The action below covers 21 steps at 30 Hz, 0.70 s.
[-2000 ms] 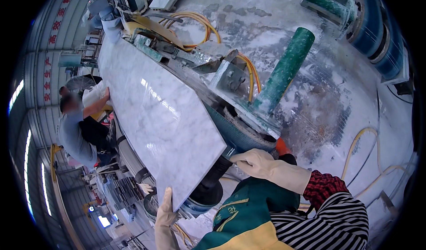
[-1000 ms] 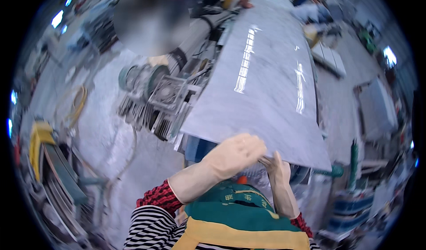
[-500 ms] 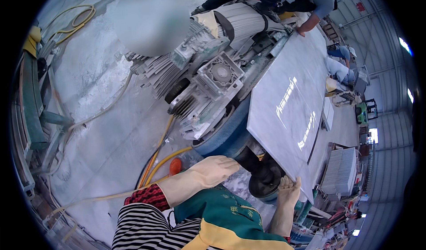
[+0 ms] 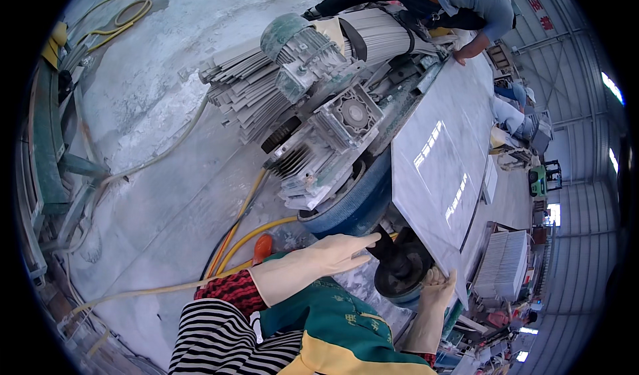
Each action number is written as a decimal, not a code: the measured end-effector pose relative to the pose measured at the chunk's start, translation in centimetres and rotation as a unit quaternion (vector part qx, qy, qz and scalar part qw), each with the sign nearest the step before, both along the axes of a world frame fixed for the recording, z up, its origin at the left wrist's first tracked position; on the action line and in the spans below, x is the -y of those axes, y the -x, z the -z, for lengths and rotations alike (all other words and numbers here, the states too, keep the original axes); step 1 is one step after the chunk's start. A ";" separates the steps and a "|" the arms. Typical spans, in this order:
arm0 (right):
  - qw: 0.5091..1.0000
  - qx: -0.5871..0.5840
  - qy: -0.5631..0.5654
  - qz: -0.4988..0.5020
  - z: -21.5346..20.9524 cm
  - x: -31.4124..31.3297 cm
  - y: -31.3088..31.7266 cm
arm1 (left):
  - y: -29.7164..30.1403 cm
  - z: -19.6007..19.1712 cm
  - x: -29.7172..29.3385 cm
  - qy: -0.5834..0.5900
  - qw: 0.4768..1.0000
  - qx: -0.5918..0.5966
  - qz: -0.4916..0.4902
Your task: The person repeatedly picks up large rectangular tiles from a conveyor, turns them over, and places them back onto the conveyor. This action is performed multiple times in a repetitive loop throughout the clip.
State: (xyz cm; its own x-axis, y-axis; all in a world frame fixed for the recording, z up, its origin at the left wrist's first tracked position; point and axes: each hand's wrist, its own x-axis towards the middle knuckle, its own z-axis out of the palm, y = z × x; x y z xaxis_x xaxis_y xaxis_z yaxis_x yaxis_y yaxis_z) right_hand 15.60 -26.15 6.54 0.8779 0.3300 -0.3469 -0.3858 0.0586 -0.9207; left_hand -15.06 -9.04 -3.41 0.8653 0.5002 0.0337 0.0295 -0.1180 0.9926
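Note:
A large polished white-grey marble slab (image 4: pixel 426 175) slopes away from me toward the right. At its near lower edge my right hand (image 4: pixel 439 287), in a cream rubber glove, has its fingers curled over the rim. My left hand (image 4: pixel 343 252), in the same kind of glove, reaches across with thumb and fingers apart. Its fingertips are at a black upright post (image 4: pixel 381 243) on a dark round base; whether they touch it I cannot tell. The far end of the slab is held by a co-worker's hand (image 4: pixel 469 50).
Left of the slab stands a dusty motor machine (image 4: pixel 326 122) with a blue rounded body (image 4: pixel 353 208). Yellow and orange hoses (image 4: pixel 233 248) cross the wet floor. A green metal frame (image 4: pixel 50 149) is at far left; stacked pale slabs (image 4: pixel 502 265) stand at right.
My left hand has moved right to the black post and its thumb has spread from the fingers. My right hand stays on the slab's edge. The view has shifted slightly.

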 end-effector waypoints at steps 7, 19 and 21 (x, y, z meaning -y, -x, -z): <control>1.000 -0.011 -0.012 0.019 0.7 0.8 -0.3 | -0.6 -5.0 -0.5 0.310 0.938 0.152 -0.040; 0.989 -0.145 0.003 -0.010 6.3 2.3 2.7 | -2.3 -4.4 -2.0 0.508 0.819 0.185 -0.192; 0.987 -0.160 0.028 0.009 6.0 0.9 6.0 | -2.0 -0.7 -0.8 0.512 0.814 0.190 -0.197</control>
